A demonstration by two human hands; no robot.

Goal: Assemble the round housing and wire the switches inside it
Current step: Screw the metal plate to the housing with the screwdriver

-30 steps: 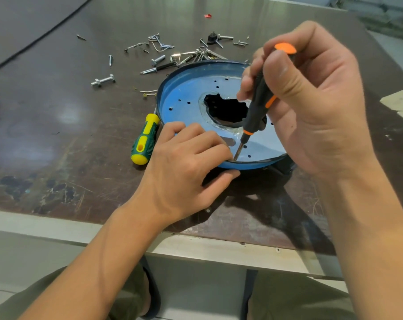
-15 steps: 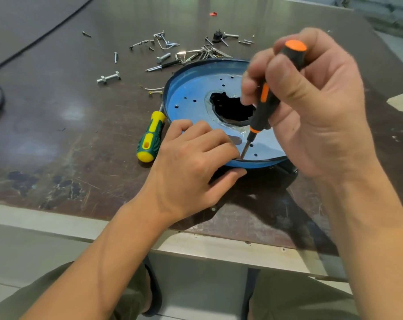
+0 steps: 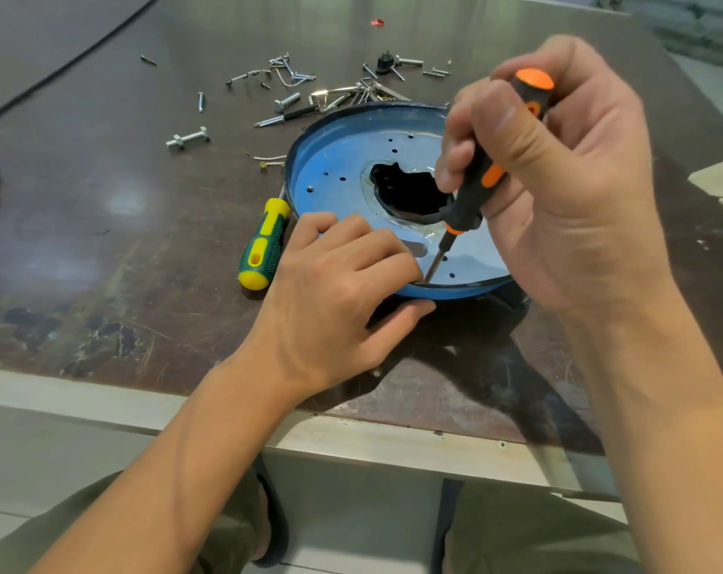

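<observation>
Here, right hand [image 3: 567,192] grips the tilted screwdriver [image 3: 472,189] — left hand [image 3: 335,300] clasps housing [image 3: 343,167] rim.

Screws [image 3: 343,95] beyond housing [image 3: 335,167], open tabletop [image 3: 103,200] left

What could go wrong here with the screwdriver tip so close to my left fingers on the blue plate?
The orange-and-black screwdriver, gripped by the right hand, has its tip beside the left hand; a slip could jab a finger. Only the left hand holds the blue plate at its near rim; pushing might rock it.
</observation>
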